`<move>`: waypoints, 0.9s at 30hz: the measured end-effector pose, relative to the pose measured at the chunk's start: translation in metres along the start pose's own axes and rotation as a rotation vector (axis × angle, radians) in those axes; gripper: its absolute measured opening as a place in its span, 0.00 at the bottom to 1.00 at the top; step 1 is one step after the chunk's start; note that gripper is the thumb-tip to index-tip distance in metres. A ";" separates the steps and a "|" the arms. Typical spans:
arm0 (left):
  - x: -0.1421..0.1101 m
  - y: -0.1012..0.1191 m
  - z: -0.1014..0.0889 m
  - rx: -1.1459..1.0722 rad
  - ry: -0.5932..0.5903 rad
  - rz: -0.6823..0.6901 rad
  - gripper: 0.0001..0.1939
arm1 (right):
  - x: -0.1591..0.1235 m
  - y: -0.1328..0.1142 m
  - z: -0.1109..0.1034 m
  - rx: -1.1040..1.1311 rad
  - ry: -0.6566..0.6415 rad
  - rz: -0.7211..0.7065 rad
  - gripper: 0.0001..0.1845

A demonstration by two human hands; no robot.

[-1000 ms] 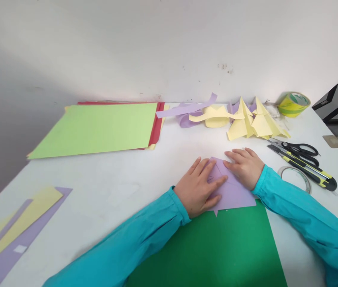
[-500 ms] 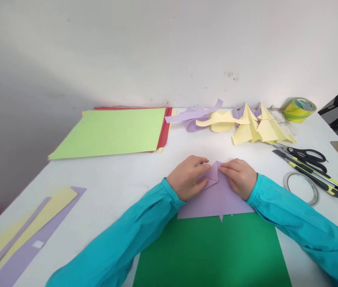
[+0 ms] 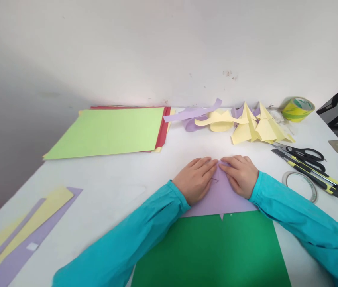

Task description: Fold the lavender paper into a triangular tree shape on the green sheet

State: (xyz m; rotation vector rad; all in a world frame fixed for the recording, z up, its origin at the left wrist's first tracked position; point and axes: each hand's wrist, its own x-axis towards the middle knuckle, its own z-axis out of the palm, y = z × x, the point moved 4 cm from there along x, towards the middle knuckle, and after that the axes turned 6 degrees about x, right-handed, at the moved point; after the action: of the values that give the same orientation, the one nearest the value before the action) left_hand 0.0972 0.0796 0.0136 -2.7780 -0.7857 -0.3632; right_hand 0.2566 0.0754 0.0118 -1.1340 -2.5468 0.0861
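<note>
A folded sheet of purple paper (image 3: 220,199) lies in front of me, its lower part over a green sheet (image 3: 211,247). My left hand (image 3: 197,179) covers the left half of the purple paper, its fingers close together and pressing on a folded flap near the top point; its thumb is hidden. On the other side, my right hand (image 3: 239,175) grips the top right edge with fingers and thumb drawn in. The fingertips of both hands nearly meet at the point. A small purple tip sticks out below the paper's bottom edge.
Behind lie stacked light green sheets (image 3: 109,133), curled paper strips (image 3: 195,115) and folded yellow paper cones (image 3: 246,125). To the right are yellow tape (image 3: 299,109), scissors (image 3: 306,155), a box cutter (image 3: 312,175) and a clear tape roll (image 3: 302,173). Yellow and purple offcuts (image 3: 37,239) lie left.
My left hand has moved slightly right and up, its fingers flattening over the folded flap up to the point. My right hand stays at the top right edge.
</note>
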 end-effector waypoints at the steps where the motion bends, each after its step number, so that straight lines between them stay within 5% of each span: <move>1: 0.000 0.000 0.001 -0.015 -0.014 -0.002 0.21 | 0.001 -0.001 -0.001 -0.008 -0.006 0.000 0.22; 27: 0.004 0.000 -0.001 -0.084 -0.020 -0.079 0.22 | 0.013 -0.010 0.001 -0.264 -0.070 0.099 0.22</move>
State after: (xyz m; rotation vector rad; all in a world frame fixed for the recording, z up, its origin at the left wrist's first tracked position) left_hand 0.1000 0.0812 0.0153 -2.8379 -0.9077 -0.3926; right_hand 0.2416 0.0780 0.0164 -1.3769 -2.6191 -0.1952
